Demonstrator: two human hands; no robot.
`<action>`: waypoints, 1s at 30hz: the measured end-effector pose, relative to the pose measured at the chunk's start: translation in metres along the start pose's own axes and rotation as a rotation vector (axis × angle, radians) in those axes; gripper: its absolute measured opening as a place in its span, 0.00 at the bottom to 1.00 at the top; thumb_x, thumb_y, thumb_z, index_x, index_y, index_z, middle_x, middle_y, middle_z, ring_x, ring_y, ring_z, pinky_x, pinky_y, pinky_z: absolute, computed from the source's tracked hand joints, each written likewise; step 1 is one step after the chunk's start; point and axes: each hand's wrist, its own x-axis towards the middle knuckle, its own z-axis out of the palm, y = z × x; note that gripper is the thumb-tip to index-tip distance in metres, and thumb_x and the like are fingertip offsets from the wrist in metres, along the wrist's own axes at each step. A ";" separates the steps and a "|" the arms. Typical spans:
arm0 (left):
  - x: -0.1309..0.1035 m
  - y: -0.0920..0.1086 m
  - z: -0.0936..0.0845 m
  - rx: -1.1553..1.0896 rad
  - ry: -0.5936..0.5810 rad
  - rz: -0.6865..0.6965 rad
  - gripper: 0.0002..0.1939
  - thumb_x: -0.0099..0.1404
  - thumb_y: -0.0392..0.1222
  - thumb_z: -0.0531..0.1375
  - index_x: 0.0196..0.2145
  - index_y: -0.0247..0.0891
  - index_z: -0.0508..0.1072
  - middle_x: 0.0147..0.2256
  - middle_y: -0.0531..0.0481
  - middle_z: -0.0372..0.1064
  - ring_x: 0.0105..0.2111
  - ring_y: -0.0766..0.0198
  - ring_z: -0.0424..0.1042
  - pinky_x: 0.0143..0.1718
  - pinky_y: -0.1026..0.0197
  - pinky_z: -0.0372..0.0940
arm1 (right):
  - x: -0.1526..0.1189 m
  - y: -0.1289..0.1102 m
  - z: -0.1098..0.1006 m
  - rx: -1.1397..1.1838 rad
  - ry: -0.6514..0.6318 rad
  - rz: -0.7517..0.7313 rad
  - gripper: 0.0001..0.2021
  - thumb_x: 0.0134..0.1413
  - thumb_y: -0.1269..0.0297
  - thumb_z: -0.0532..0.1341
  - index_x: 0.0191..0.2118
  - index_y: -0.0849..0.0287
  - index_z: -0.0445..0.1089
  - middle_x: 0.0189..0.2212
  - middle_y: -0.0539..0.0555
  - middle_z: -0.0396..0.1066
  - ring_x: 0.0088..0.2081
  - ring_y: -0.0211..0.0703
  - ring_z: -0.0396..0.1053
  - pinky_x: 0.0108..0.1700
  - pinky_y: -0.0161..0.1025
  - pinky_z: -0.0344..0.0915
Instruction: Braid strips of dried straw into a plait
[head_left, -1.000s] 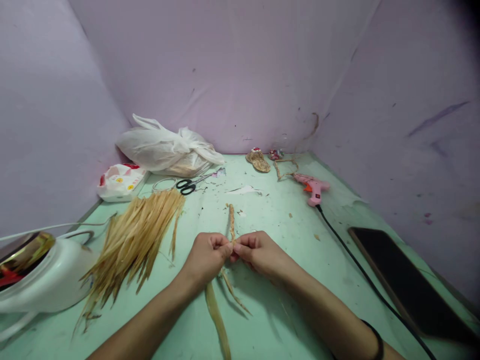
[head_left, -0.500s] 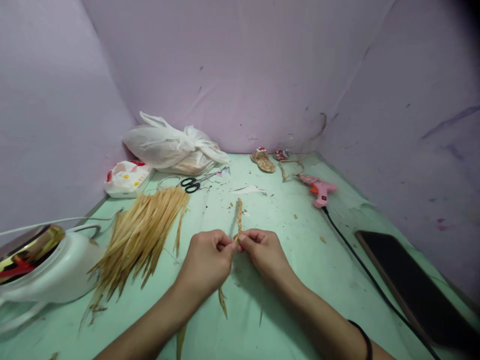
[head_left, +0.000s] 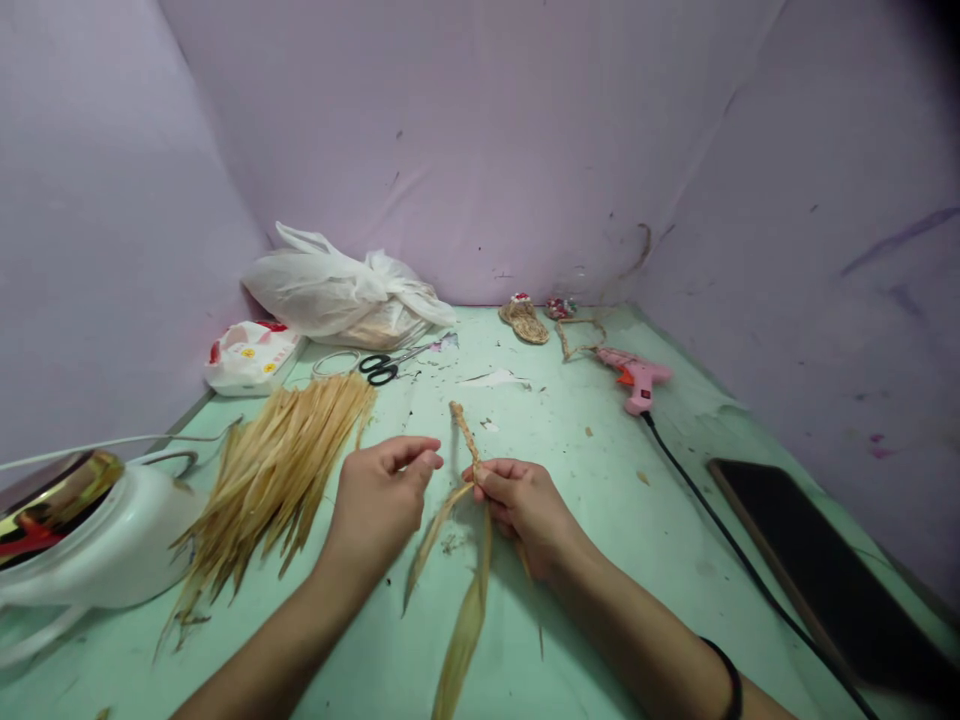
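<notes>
A short braid of dry straw-coloured leaf strips (head_left: pixel 466 432) points away from me over the green tabletop. My right hand (head_left: pixel 525 505) pinches it at its near end between thumb and fingers. Loose strips (head_left: pixel 469 620) hang from that pinch toward me, one of them wide and greenish, another bent out to the left. My left hand (head_left: pixel 386 490) is off the braid, to its left, with thumb and forefinger apart and nothing between them. Left of that hand lies a thick bundle of dry leaf strips (head_left: pixel 277 470).
Black-handled scissors (head_left: pixel 382 368) and a tied white plastic bag (head_left: pixel 345 290) lie at the back left. A white pot-like vessel (head_left: pixel 135 540) stands at the left edge. On the right are a pink glue gun (head_left: pixel 637 376), its black cord and a dark phone (head_left: pixel 817 570). A woven piece (head_left: pixel 524 322) lies at the back.
My left hand has let go of the strips and moved left and slightly up. The braid's far end has swung left, and its loose strips now show below my right hand.
</notes>
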 end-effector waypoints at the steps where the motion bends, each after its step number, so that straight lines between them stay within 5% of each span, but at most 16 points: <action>1: 0.005 0.002 -0.002 -0.101 -0.063 -0.152 0.11 0.55 0.40 0.56 0.35 0.34 0.71 0.29 0.48 0.73 0.11 0.74 0.56 0.12 0.67 0.51 | -0.001 0.000 0.001 -0.017 -0.016 -0.005 0.04 0.37 0.68 0.60 0.20 0.65 0.67 0.14 0.45 0.59 0.13 0.25 0.41 0.16 0.32 0.35; 4: 0.015 0.000 -0.001 -0.302 -0.322 -0.407 0.10 0.54 0.38 0.56 0.33 0.31 0.70 0.19 0.52 0.68 0.07 0.77 0.50 0.07 0.70 0.43 | -0.003 0.002 0.002 -0.066 -0.052 -0.027 0.08 0.39 0.66 0.59 0.17 0.64 0.65 0.11 0.44 0.55 0.13 0.26 0.41 0.17 0.32 0.35; 10: 0.021 -0.016 0.003 -0.448 -0.602 -0.433 0.09 0.53 0.39 0.60 0.23 0.28 0.71 0.21 0.49 0.69 0.11 0.77 0.61 0.09 0.74 0.55 | -0.004 0.002 0.004 -0.077 -0.127 -0.059 0.08 0.43 0.65 0.59 0.20 0.65 0.67 0.14 0.49 0.64 0.14 0.26 0.46 0.17 0.32 0.40; 16: 0.021 -0.017 0.004 -0.386 -0.538 -0.414 0.10 0.51 0.40 0.62 0.20 0.30 0.68 0.14 0.53 0.63 0.10 0.75 0.59 0.08 0.73 0.54 | -0.005 0.002 0.003 -0.028 -0.165 -0.050 0.09 0.40 0.65 0.60 0.18 0.64 0.66 0.16 0.52 0.66 0.18 0.31 0.57 0.21 0.31 0.50; 25: 0.021 -0.022 0.003 -0.450 -0.621 -0.323 0.13 0.50 0.45 0.63 0.21 0.31 0.69 0.15 0.54 0.64 0.11 0.74 0.61 0.10 0.72 0.56 | -0.002 0.004 0.000 -0.121 -0.142 -0.128 0.13 0.42 0.62 0.59 0.15 0.61 0.61 0.11 0.47 0.58 0.15 0.29 0.47 0.19 0.32 0.44; 30: 0.023 -0.023 0.008 -0.319 -0.549 -0.267 0.13 0.49 0.46 0.62 0.20 0.32 0.68 0.12 0.57 0.60 0.08 0.76 0.56 0.08 0.73 0.51 | -0.003 0.004 0.000 -0.104 -0.167 -0.119 0.12 0.40 0.61 0.61 0.17 0.62 0.65 0.13 0.49 0.61 0.18 0.34 0.57 0.23 0.33 0.53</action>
